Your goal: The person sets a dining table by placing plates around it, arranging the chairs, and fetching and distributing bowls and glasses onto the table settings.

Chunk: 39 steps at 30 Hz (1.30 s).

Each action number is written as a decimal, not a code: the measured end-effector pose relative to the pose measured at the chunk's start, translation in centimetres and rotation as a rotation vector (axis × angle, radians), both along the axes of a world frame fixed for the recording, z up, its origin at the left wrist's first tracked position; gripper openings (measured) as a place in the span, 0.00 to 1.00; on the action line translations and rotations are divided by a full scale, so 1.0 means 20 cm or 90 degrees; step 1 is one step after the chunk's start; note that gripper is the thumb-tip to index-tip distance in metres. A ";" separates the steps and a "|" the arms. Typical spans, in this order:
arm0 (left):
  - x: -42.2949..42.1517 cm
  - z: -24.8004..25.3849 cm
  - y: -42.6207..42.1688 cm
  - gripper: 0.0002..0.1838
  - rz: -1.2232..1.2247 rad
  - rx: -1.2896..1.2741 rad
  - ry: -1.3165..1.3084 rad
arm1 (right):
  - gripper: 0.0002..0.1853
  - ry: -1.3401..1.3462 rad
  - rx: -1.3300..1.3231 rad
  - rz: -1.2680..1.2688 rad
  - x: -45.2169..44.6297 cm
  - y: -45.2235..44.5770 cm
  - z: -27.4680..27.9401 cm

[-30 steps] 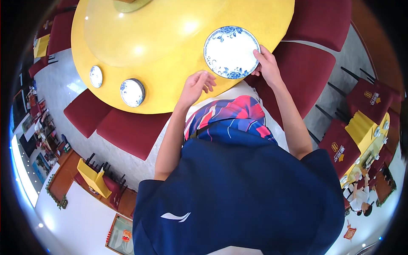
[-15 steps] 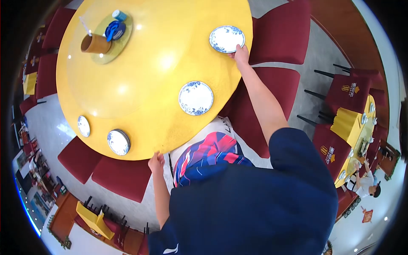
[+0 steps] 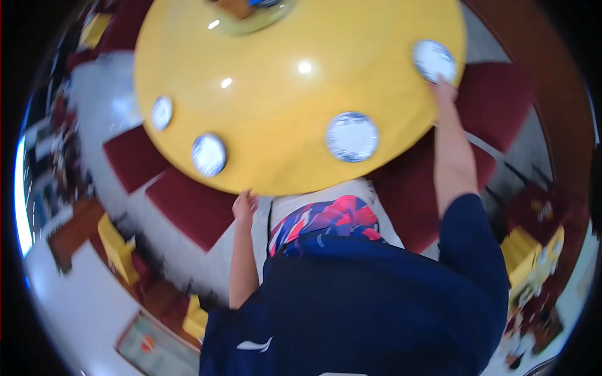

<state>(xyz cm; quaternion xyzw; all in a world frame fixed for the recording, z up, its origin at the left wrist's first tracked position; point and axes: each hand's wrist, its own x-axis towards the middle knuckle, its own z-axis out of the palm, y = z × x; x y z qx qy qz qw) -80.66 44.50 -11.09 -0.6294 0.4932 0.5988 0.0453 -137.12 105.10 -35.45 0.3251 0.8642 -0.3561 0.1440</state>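
My right hand (image 3: pixel 444 89) grips the near rim of a white plate with a blue floral border (image 3: pixel 434 59), at the right edge of the round yellow table (image 3: pixel 276 175). Whether that plate rests on the tabletop or is held just above it, I cannot tell. My left hand (image 3: pixel 245 205) hangs by the table's near edge, fingers loosely curled and apart, with nothing visible in it. Between my hands lies another blue-patterned plate (image 3: pixel 352 136). To the left, a stack of plates (image 3: pixel 209 155) and one more plate (image 3: pixel 162 113) sit near the rim.
Dark red chairs (image 3: pixel 197 207) stand around the table, with more chairs (image 3: pixel 495 100) at the right. A round turntable piece (image 3: pixel 257 25) at the top carries a brown container (image 3: pixel 235 7) and something blue. Other yellow-covered tables (image 3: pixel 520 257) stand farther off.
My view has swung, so the table and plates appear farther right, and the picture is blurred. My right hand still holds the plate, which is nearer the table's right edge.
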 end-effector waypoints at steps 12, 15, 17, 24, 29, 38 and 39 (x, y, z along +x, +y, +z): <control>-0.22 -0.13 -0.96 0.20 -0.004 -0.400 -0.109 | 0.22 0.193 -0.425 -0.227 0.74 -0.59 0.97; -0.14 -0.16 -1.17 0.19 -0.114 -0.324 -0.033 | 0.20 0.179 -0.346 -0.108 1.16 -1.14 1.25; -0.14 -0.09 -1.23 0.20 -0.323 -0.336 -0.054 | 0.21 0.132 -0.392 -0.008 1.39 -1.41 1.18; -0.08 -0.13 -1.39 0.20 -0.493 -0.270 0.041 | 0.15 -0.010 -0.410 0.319 1.98 -2.68 1.16; -0.06 -0.02 -1.35 0.16 -0.244 -0.039 0.301 | 0.16 -0.094 -0.364 0.386 2.08 -3.04 1.10; -0.10 0.02 -1.32 0.14 -0.136 0.049 0.353 | 0.21 -0.122 -0.314 0.422 2.08 -3.30 1.07; -0.10 0.03 -1.31 0.12 -0.132 0.022 0.361 | 0.22 -0.119 -0.287 0.462 2.08 -3.31 1.06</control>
